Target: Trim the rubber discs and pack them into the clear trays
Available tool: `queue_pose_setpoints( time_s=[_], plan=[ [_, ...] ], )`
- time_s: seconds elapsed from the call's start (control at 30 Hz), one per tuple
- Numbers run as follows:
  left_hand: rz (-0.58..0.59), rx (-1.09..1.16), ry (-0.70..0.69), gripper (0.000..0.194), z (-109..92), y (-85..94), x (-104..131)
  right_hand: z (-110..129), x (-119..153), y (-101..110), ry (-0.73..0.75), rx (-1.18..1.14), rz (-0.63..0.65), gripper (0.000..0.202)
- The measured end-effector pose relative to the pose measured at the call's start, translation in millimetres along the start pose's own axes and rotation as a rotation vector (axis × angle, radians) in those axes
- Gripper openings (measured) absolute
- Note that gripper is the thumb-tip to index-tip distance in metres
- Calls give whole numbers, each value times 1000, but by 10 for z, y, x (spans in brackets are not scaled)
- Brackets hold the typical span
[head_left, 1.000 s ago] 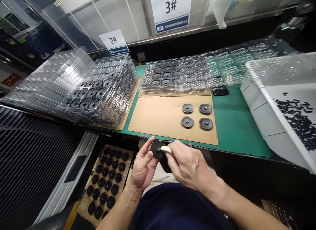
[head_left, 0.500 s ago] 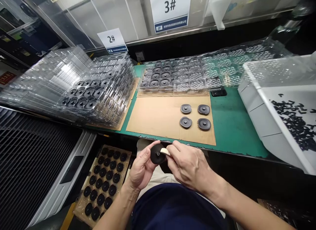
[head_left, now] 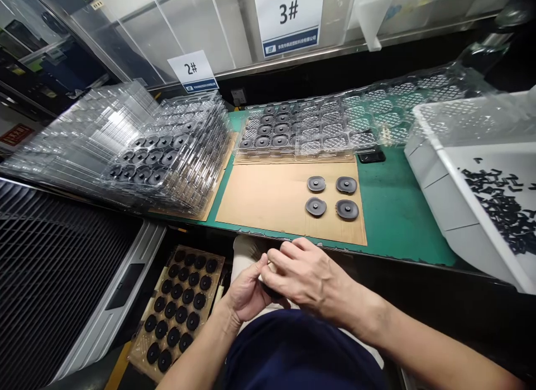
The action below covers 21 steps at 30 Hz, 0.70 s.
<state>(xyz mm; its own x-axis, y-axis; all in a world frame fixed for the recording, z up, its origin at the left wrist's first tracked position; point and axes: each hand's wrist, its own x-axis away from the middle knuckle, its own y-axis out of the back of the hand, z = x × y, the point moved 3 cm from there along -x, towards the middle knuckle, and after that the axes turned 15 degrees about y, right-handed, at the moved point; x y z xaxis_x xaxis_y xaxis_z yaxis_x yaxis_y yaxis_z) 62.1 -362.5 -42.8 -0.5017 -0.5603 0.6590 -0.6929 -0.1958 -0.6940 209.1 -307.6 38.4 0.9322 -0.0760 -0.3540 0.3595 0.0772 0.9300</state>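
Observation:
My left hand (head_left: 246, 294) is closed round the edge of a round black plastic disc (head_left: 271, 291), held low in front of my body. Most of that disc is hidden behind my right hand (head_left: 304, 272), whose curled fingers lie over it. A small cream-coloured tool was in that hand a moment ago; now the fingers cover nearly all of it. On the cardboard sheet (head_left: 259, 194), several black oval discs (head_left: 315, 207) with small central hubs lie in two rows, beyond my hands.
Clear plastic trays (head_left: 196, 155) are stacked at the left, some cells filled with discs. Another tray (head_left: 272, 130) stands behind the cardboard. At right, a white bin (head_left: 464, 205) contains small black pieces. A disc-filled tray (head_left: 180, 300) sits low at left. A phone (head_left: 372, 156) lies on the green bench.
My right hand has shifted left over the disc, covering it and the cream tool. The disc has tilted and sits slightly lower in my left hand. The discs on the cardboard have stayed put.

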Motion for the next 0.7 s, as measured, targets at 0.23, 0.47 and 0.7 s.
queue_pose_setpoints(
  time_s=[0.23,0.47,0.7],
  plan=[
    [-125,55,-418,39,-156,-62,75,-12,130,-167,-555,-283,-163,22],
    [-178,-49,-621,48,-181,-274,167,101,23,54,-582,-336,-430,19],
    [-184,-87,-679,42,-264,-335,301,89,92,58,-547,-206,-328,16]
  ],
)
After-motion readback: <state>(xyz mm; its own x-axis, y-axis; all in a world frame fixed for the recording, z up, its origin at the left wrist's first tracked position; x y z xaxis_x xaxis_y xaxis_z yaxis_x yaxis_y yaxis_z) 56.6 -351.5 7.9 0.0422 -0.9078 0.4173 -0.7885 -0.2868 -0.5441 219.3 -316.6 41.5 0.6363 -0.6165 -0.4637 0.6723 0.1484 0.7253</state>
